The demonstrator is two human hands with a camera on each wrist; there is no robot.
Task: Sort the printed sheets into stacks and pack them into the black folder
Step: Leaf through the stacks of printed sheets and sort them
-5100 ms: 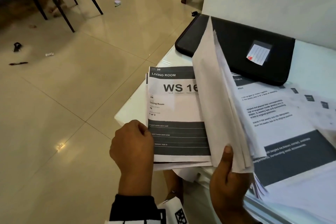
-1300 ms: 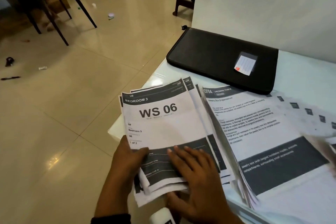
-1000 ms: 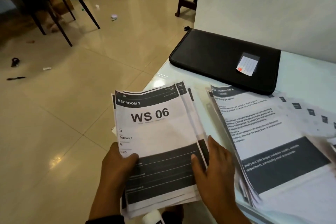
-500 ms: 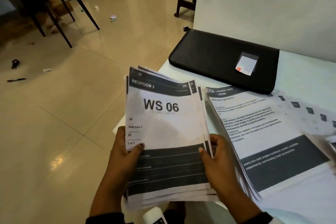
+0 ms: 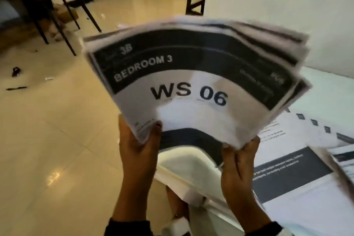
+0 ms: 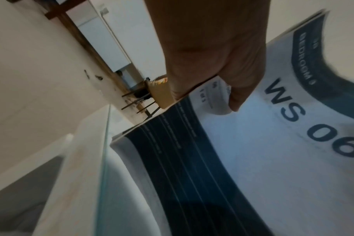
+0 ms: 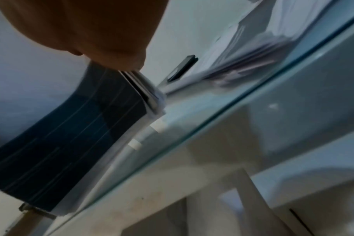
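Observation:
A thick stack of printed sheets (image 5: 191,90), topped by a page reading "BEDROOM 3 / WS 06", stands upright close to the head camera, its lower edge down by the table corner. My left hand (image 5: 139,143) grips its left edge, thumb on the front (image 6: 234,89). My right hand (image 5: 239,159) grips the right edge (image 7: 144,89). The black folder is hidden behind the raised stack in the head view; only a dark end of it (image 7: 182,68) shows in the right wrist view. More printed sheets (image 5: 298,163) lie spread on the white table to the right.
The glass-topped table's rounded corner (image 5: 183,161) sits just below the held stack. A white wall (image 5: 268,5) backs the table. Chairs (image 5: 63,11) and small litter stand on the tiled floor (image 5: 47,130) to the left.
Both hands have lifted the WS 06 stack off the table and tipped it upright toward the camera, where it covers the black folder. The sheets on the right have stayed put.

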